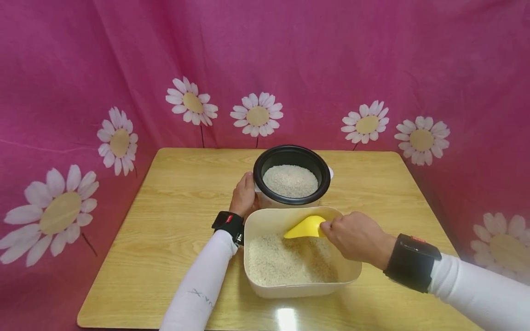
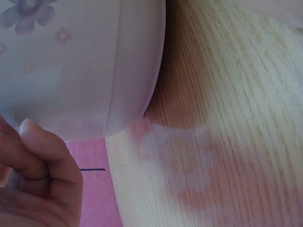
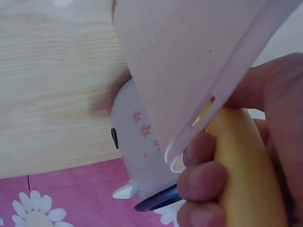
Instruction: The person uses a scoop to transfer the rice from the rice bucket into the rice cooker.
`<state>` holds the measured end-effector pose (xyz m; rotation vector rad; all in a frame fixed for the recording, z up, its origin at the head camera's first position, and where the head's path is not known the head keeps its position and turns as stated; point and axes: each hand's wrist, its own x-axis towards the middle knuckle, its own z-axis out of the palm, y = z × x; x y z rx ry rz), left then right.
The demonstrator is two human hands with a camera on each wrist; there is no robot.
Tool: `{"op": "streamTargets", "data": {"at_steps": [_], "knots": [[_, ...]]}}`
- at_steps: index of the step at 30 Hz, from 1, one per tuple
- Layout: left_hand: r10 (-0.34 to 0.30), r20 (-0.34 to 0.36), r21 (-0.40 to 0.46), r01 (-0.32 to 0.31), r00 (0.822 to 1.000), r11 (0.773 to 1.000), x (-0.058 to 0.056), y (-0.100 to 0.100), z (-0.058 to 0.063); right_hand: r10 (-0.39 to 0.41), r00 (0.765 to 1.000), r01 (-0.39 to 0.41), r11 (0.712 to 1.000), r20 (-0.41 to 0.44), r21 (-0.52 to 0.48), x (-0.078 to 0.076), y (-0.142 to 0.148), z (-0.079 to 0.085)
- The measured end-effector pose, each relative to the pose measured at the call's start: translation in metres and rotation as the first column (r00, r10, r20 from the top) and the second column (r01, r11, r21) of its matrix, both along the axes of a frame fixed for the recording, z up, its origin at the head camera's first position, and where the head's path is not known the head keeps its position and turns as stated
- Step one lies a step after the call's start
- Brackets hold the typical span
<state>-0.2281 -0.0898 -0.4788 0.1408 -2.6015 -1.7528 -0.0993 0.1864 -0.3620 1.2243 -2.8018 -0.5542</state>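
My right hand (image 1: 358,236) grips the handle of a yellow scoop (image 1: 308,227), its fingers wrapped round it in the right wrist view. The scoop is inside a cream plastic bin (image 1: 298,290), over the loose rice (image 1: 281,259) in it. Behind the bin stands a white rice cooker (image 2: 71,75) with flower prints and a dark inner pot (image 1: 291,148). More rice (image 1: 290,180) lies in that pot. With curled fingers my left hand (image 1: 243,195) holds the cooker at its left side, where the handle is mostly hidden.
Both containers stand on a light wooden table (image 1: 178,197), the bin close to its front edge. A pink curtain with daisies (image 1: 306,69) hangs behind the table and along both sides. The cooker's right handle (image 1: 331,173) sticks out beyond the pot's rim.
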Motion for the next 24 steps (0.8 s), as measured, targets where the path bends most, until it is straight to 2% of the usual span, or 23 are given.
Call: {"op": "streamTargets", "data": {"at_steps": [6,14,24], "knots": [[0.001,0.003,-0.001,-0.001,1.000,1.000,0.000,0.000,-0.001,-0.029,0.998,0.026,0.998,0.053,0.059,0.001,-0.009,0.002],[0.014,0.006,0.003,-0.014,1.000,1.000,0.000,0.000,0.000,-0.009,1.000,0.011,0.994,-0.019,0.113,0.000,-0.016,0.001],[0.018,-0.008,-0.007,-0.018,1.000,1.000,-0.001,0.000,-0.001,-0.091,0.995,0.081,0.973,0.039,0.215,0.006,-0.024,0.006]]}}
